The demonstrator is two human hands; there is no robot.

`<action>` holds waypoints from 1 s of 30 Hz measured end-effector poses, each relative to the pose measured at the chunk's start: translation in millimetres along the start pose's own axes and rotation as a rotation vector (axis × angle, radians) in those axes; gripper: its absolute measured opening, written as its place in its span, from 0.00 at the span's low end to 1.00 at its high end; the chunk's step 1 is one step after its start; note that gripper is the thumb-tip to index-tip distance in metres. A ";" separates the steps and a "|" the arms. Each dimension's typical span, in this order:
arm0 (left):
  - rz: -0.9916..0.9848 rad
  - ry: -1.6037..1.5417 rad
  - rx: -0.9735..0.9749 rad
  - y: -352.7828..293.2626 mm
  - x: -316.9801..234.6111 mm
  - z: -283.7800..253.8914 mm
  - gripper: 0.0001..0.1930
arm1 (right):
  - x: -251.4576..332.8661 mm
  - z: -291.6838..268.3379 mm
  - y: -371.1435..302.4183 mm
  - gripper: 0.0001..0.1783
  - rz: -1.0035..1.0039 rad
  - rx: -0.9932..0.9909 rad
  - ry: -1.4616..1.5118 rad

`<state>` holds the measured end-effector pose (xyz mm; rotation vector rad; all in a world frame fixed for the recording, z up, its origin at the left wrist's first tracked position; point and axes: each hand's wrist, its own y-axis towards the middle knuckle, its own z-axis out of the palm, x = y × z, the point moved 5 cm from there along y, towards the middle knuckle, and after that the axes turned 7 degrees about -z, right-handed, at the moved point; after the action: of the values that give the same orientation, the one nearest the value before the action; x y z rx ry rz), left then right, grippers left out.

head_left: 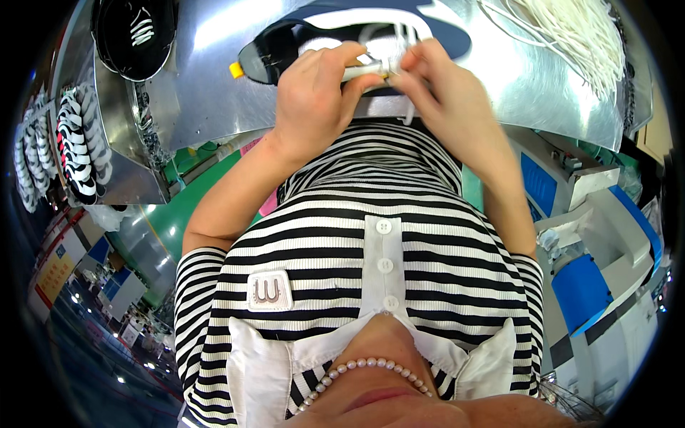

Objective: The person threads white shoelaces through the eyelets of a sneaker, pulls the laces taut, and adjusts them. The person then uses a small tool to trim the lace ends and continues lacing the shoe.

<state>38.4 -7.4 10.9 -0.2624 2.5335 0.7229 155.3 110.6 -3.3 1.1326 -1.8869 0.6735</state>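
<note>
A dark shoe [265, 55] with a yellow tab [237, 70] at its left end lies sideways on the metal table before me. My left hand [314, 96] is closed over its near side, thumb and fingers pinching a pale strip at the lacing. Close beside it, my right hand [449, 89] has its fingertips bent together around a white shoelace [409, 107], whose end hangs down at the table's near edge. More white lace crosses the shoe's opening. The fingers hide part of the lacing, and my right hand is slightly blurred.
Loose white shoelaces [571, 39] are heaped at the table's [207, 100] far right. A black laced shoe [135, 36] stands at the far left. Bundles of black-and-white laces [75, 146] hang beyond the left edge. A grey and blue machine [581, 285] stands to my right.
</note>
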 end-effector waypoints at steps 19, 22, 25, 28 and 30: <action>0.089 -0.135 0.149 -3.3 2.2 -5.5 0.18 | 24.8 -67.4 52.6 0.10 -0.495 -0.239 0.641; -0.040 -0.173 0.208 -1.8 6.7 -8.5 0.30 | 26.9 -71.8 58.9 0.12 -0.158 -0.277 0.652; -0.384 -0.433 0.174 7.2 11.0 -12.1 0.35 | 2.2 -4.8 51.9 0.06 -0.138 -0.081 0.650; -0.656 -0.414 0.247 12.0 19.5 -10.2 0.30 | -1.2 7.2 50.4 0.07 -0.072 -0.017 0.585; -0.648 -0.332 0.156 10.9 20.4 -9.3 0.23 | 1.7 8.1 53.6 0.08 -0.045 0.025 0.523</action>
<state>13.7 -4.3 12.3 -0.7885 1.9961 0.2793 104.2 128.0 -7.9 0.9005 -1.4078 0.8722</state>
